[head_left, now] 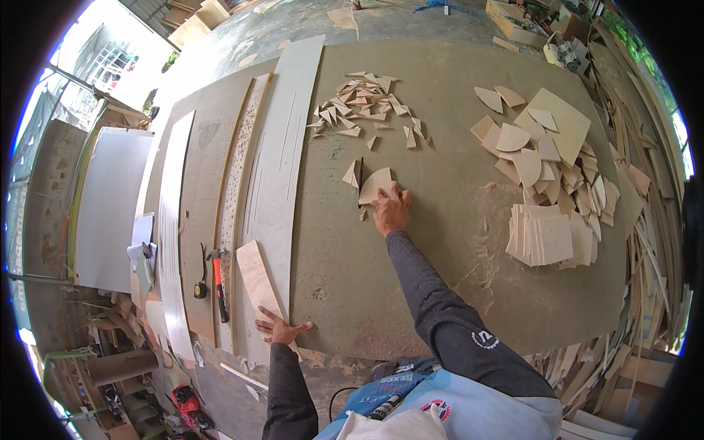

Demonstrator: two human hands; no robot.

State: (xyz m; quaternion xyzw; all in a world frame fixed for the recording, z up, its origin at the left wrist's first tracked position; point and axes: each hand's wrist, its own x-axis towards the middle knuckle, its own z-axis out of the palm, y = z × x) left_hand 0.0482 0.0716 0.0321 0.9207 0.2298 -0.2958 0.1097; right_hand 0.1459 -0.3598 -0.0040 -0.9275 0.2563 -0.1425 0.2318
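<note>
Pressing on a curved wood piece (376, 183) at its eleven o'clock, the right hand (392, 210) is probably positioning it, calling for steady pressure; whether its fingers are gripping, I can't tell. The left hand (281, 328) is resting, fingers apart, partly hiding a plank's (260, 273) five-o'clock end.

The curved piece (376, 183) beneath your right hand (391, 211) looks like pale wood — smooth and matt; the board (258, 275) under your left hand (281, 328) is matt, grained wood. Your tabletop (352, 271) looks dull, with rough, scuffed patches. The narrow white sheet (173, 242) gleams — glossy. Your sleeves (440, 290) are matt cloth.
</note>
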